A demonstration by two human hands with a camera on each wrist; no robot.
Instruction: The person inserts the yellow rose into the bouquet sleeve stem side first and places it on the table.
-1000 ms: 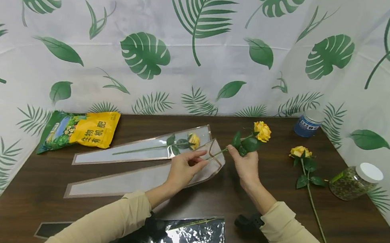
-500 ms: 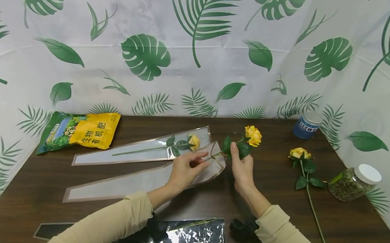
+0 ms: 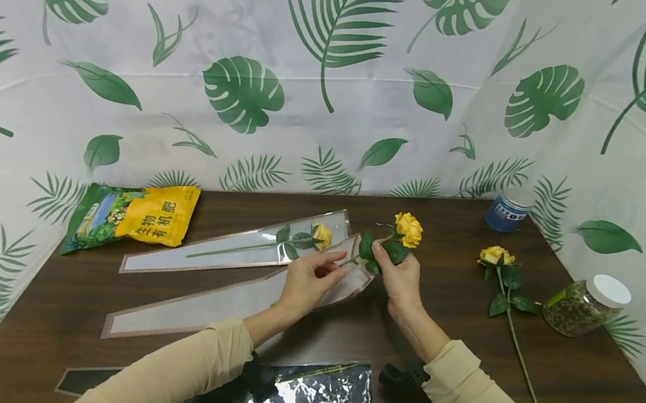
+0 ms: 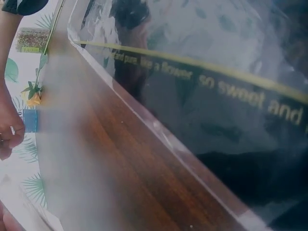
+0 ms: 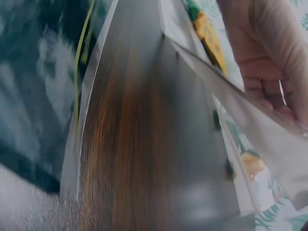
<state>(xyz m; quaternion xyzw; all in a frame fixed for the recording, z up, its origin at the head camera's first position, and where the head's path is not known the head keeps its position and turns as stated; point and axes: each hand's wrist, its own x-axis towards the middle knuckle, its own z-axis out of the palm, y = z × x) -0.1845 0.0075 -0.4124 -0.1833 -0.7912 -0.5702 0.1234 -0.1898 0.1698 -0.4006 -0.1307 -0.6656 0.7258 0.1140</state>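
A yellow rose point(image 3: 409, 230) on a green leafy stem is in my right hand point(image 3: 402, 285), pinched among the leaves below the bloom. Its lower stem points left into the mouth of a pale, brown-edged flower sleeve point(image 3: 198, 300). My left hand point(image 3: 303, 286) pinches that sleeve near its wide end, which bulges apart. In the right wrist view the left hand point(image 5: 269, 53) appears behind the raised sleeve edge point(image 5: 260, 120); the left wrist view catches the right hand point(image 4: 9, 122) at its left side. How deep the stem reaches is hard to see.
Behind lies another sleeve point(image 3: 166, 265) with a yellow rose point(image 3: 322, 234) in it. Black glossy sleeves point(image 3: 321, 401) are in front. At right are a loose rose point(image 3: 514, 330), a jar with white lid point(image 3: 580, 309) and a blue tub point(image 3: 509, 211). A yellow-green bag point(image 3: 136, 217) sits back left.
My right hand has moved left and slightly down with the rose, and its stem has slid farther into the sleeve. The left hand stays nearly in place at the sleeve's mouth.
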